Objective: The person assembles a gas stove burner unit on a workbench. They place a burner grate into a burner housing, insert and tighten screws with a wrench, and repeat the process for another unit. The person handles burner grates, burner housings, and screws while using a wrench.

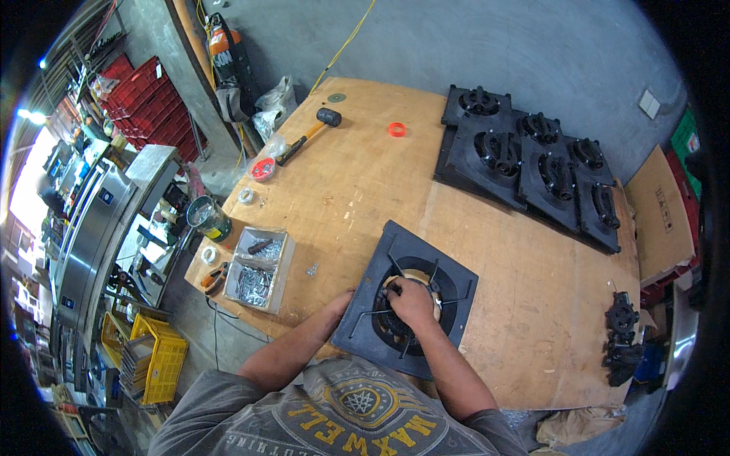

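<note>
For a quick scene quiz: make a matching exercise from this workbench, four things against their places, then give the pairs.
Things:
1. rubber mallet
2. orange ring
3. box of screws
4. stack of black plates

Places:
A. far right of the table
B. left edge of the table, beside the pliers
C. far middle, lying alone
D. far left corner, by the red tape roll

Pairs: 1-D, 2-C, 3-B, 4-A
</note>
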